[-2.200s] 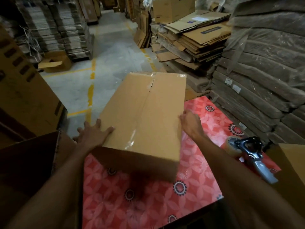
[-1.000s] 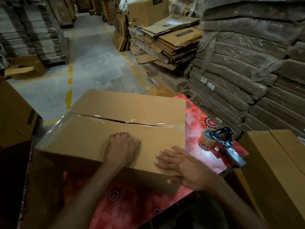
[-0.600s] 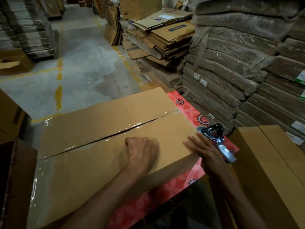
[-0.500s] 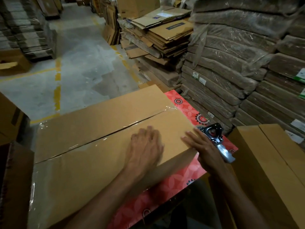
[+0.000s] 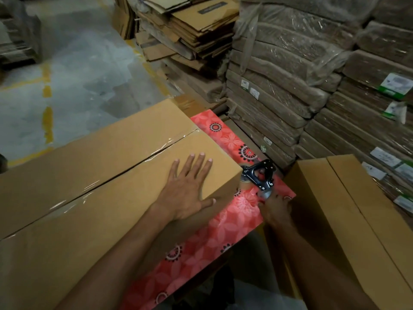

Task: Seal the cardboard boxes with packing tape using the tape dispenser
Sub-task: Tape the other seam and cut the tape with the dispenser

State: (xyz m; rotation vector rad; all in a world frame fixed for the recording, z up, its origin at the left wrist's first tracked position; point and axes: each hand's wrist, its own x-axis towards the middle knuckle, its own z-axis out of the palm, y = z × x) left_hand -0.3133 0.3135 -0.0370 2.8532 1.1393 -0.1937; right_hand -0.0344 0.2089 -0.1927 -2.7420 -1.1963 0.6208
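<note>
The grey concrete floor (image 5: 89,70) was patchy and marked with worn yellow painted lines (image 5: 47,121). Stacks of flattened cardboard cartons (image 5: 192,25) stood at the back. Plastic-wrapped cardboard bundles (image 5: 290,70) with white labels rose on the right. A red floral tablecloth (image 5: 223,233) covered the worktable. The light was dim.

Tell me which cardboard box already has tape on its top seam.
The large box on the red floral table, under the flat left hand: shiny clear tape runs along its seam. The narrower box at right shows none.
</note>
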